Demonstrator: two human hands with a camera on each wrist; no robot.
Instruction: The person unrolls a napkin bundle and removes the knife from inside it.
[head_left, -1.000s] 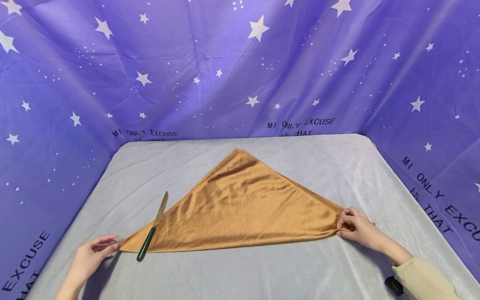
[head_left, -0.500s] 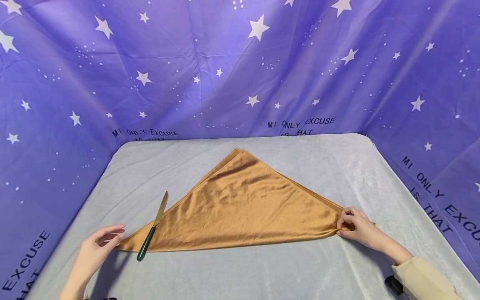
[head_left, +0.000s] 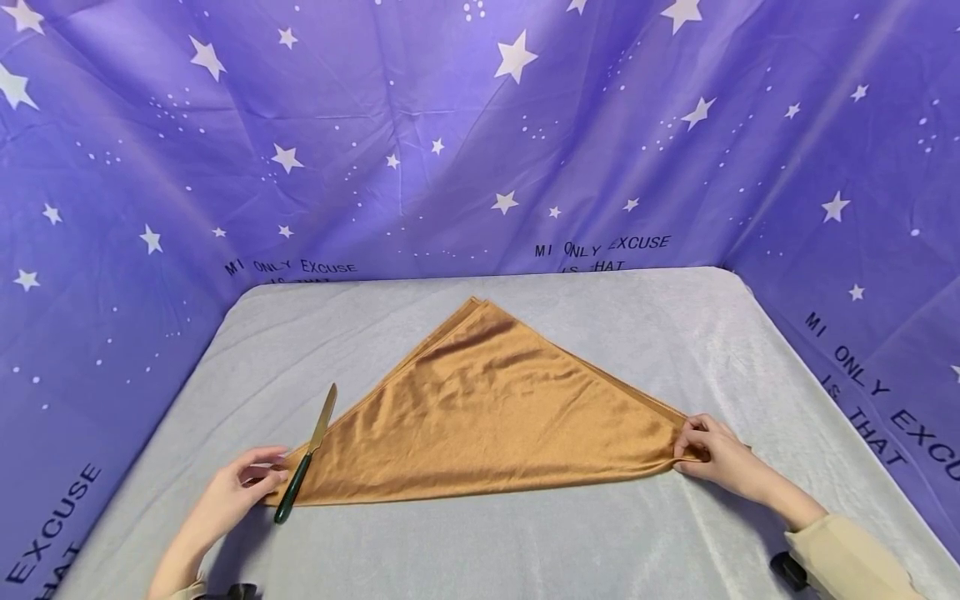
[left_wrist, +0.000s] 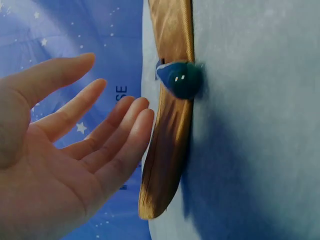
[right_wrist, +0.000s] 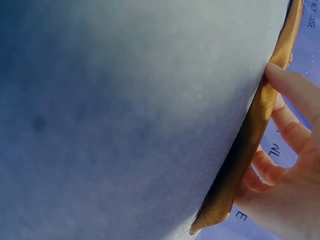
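Observation:
A golden-brown satin cloth, folded into a triangle, lies on the grey table with its peak toward the back. Across its left corner rests a knife with a dark green handle and gold blade; in the left wrist view the handle's end shows. My left hand hovers over the cloth's left tip beside the handle, fingers spread loosely and holding nothing. At the other end, my right hand pinches the cloth's right corner between thumb and fingers; the right wrist view shows them along the cloth's edge.
A pale grey cover spreads over the table. Behind and at both sides hangs a purple curtain with white stars and printed lettering.
My left hand has released the cloth's left tip and moved right, coming close to the knife handle. The right hand, the knife and the cloth have stayed in place.

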